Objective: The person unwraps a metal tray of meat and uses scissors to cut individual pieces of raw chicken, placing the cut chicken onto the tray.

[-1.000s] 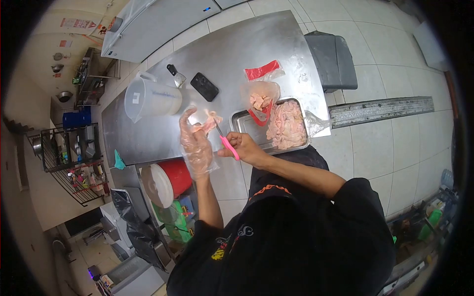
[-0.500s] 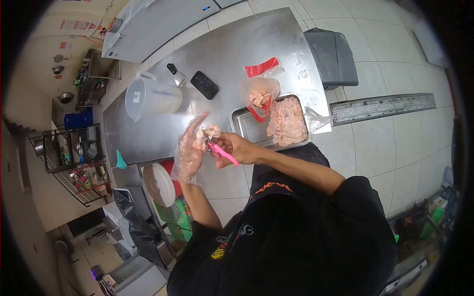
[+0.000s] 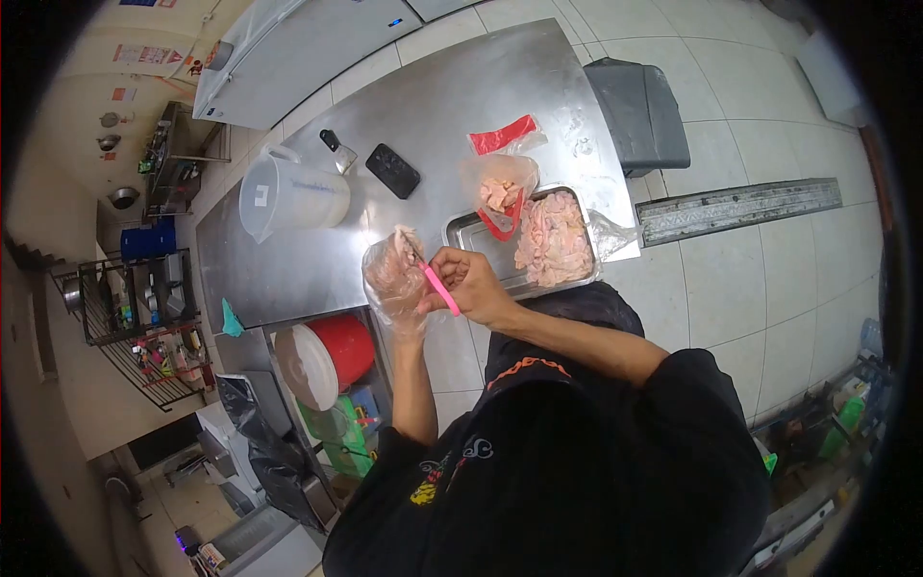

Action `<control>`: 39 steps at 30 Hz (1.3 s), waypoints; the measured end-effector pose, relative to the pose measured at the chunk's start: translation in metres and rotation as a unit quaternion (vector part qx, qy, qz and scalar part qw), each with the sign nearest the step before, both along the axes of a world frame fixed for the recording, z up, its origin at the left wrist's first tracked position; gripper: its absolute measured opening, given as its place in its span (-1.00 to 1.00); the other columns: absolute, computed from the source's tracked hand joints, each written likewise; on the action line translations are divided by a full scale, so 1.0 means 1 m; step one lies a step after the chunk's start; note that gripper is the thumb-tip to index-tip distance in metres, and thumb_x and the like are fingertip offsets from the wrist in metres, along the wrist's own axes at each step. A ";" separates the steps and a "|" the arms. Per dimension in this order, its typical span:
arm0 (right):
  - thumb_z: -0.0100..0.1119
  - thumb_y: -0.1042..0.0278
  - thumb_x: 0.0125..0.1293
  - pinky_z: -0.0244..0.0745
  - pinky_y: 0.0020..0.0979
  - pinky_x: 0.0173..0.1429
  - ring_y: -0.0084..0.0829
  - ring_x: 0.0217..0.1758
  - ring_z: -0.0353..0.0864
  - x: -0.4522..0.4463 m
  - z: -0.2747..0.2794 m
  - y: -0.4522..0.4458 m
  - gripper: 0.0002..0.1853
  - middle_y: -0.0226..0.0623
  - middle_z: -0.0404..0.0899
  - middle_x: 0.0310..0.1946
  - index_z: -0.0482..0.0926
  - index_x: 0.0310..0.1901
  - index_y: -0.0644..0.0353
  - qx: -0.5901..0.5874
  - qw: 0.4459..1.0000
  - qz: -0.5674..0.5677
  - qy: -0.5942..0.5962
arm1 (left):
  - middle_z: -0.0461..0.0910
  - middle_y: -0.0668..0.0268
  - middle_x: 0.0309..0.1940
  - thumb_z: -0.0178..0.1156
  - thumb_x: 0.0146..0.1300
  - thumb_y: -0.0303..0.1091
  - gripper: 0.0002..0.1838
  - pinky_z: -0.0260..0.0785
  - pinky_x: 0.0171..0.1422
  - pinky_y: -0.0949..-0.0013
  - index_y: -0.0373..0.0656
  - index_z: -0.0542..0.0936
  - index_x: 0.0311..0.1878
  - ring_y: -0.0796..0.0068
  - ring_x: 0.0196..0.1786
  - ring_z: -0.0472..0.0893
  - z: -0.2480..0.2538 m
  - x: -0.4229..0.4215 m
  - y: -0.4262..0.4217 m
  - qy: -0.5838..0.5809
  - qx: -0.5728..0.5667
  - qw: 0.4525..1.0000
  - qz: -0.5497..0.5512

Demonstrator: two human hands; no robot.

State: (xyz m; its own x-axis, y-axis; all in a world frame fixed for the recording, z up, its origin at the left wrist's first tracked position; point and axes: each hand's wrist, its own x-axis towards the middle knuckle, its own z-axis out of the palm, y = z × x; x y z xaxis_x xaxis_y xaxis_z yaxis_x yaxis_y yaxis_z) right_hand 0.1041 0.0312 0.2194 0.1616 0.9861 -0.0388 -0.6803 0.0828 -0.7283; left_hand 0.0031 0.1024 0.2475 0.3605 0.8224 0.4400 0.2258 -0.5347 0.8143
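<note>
My left hand (image 3: 394, 279), in a clear plastic glove, is closed around a small piece of raw chicken (image 3: 405, 237), whose tip pokes out at the top. My right hand (image 3: 473, 281) is bare and grips pink-handled scissors (image 3: 438, 285). The blades reach up to the chicken piece; whether they are open is too small to tell. To the right, a metal tray (image 3: 458, 231) bears a heap of raw chicken pieces (image 3: 558, 240) on its right side. A clear plastic bag (image 3: 524, 171) with red bands holds more pale pieces over the tray's far edge.
On the steel table (image 3: 481, 87) stand a large translucent pitcher (image 3: 298, 197), a cleaver-like tool with a black handle (image 3: 332, 140) and a black phone (image 3: 393, 171). A red bucket (image 3: 346, 348) sits low at the left, and a grey bin (image 3: 639, 115) beyond the table's right edge.
My left hand has turned and closed around the chicken piece, where its fingers were stretched out before. The scissors have shifted slightly with my right hand, their blades still at the piece.
</note>
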 end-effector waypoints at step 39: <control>0.69 0.31 -0.20 0.30 -0.66 -0.31 -0.79 -0.40 0.36 0.037 0.012 0.011 -0.48 -0.58 0.47 -0.46 0.45 -0.32 0.19 0.073 0.992 -0.090 -0.060 | 0.54 0.27 -0.35 0.05 0.10 -0.47 -0.70 0.37 -0.21 0.35 -0.28 0.55 -0.07 0.43 -0.32 0.51 0.007 0.016 0.017 0.077 0.041 0.995 -0.043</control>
